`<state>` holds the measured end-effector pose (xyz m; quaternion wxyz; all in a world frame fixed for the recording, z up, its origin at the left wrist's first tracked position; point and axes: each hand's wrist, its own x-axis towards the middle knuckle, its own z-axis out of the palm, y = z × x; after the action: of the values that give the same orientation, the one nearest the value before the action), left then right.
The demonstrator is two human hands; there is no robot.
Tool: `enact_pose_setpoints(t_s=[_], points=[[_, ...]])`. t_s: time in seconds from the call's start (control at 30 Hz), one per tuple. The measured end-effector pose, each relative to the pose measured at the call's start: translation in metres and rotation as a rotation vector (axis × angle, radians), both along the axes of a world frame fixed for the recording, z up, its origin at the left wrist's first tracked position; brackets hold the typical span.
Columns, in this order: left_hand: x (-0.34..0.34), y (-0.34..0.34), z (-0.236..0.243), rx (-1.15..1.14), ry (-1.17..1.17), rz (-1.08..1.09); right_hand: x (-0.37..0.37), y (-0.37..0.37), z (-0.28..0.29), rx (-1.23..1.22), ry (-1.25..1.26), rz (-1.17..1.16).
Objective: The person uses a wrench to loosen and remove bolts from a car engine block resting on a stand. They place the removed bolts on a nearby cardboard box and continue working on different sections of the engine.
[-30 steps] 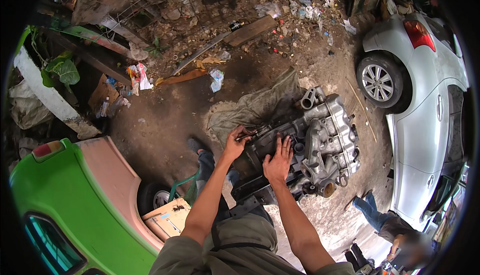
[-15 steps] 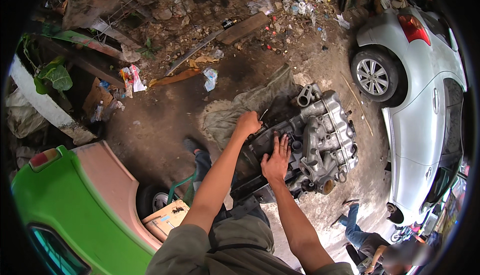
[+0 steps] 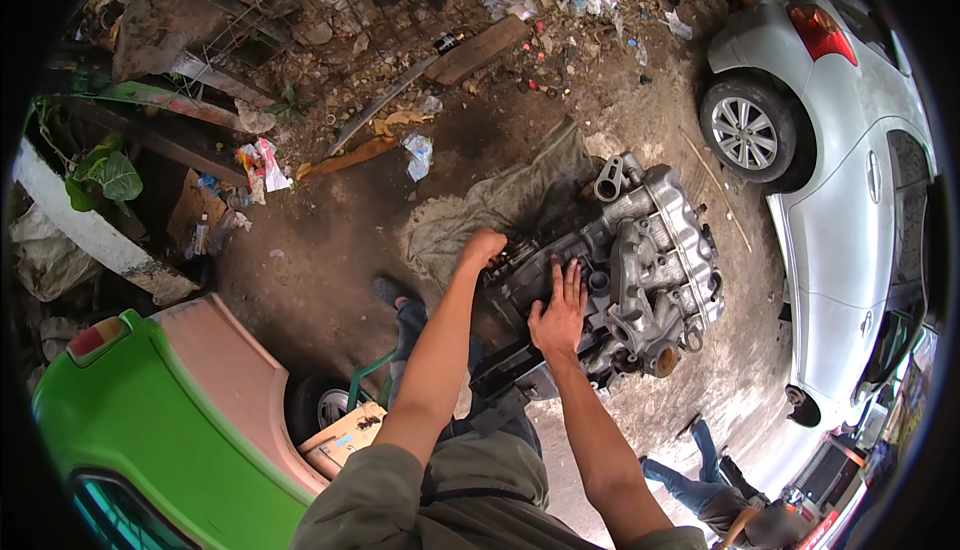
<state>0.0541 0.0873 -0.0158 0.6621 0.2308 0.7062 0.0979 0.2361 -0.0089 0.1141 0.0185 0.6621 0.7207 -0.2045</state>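
Note:
A large engine (image 3: 655, 245), dark along the block and bare silver metal on its cover and manifold side, lies in front of me. On its dark block face my right hand (image 3: 560, 318) rests flat, fingers spread and smudged with grease. My left hand (image 3: 484, 248) is closed at the block's left edge, its knuckles up. What its fingers grip is hidden beneath them. A dirty grey-brown cloth (image 3: 450, 222) is spread on the ground beyond and beneath the left side of the engine.
A silver car (image 3: 835, 250) stands at the right, a green and pinkish car body (image 3: 190, 400) at the lower left. Beside that body is a wooden board (image 3: 343, 440). Planks (image 3: 478, 50) and litter lie at the far side. Another person (image 3: 700, 490) is at the lower right.
My left hand has shifted left and slightly nearer along the block's edge; a thin shiny rod seen beside it earlier no longer shows. My right hand stays on the block. The other person has changed posture.

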Motion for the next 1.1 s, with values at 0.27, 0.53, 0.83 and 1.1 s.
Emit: enact_pose_setpoints(t_s=[0.27,0.53,0.83,1.1], points=[[-0.031,-0.033,-0.006,0.284,-0.164,0.414,0.0,0.0,0.002,0.03,0.033,-0.002],[-0.015,-0.064,0.016,0.77,0.39,0.193,-0.001,0.0,0.002,0.01,0.015,-0.012],[0.005,-0.064,0.048,0.624,0.02,0.644,0.0,0.0,0.001,0.009,0.004,-0.014],[0.012,-0.073,0.06,0.621,-0.14,0.84,0.0,0.0,0.0,0.023,-0.002,-0.004]])
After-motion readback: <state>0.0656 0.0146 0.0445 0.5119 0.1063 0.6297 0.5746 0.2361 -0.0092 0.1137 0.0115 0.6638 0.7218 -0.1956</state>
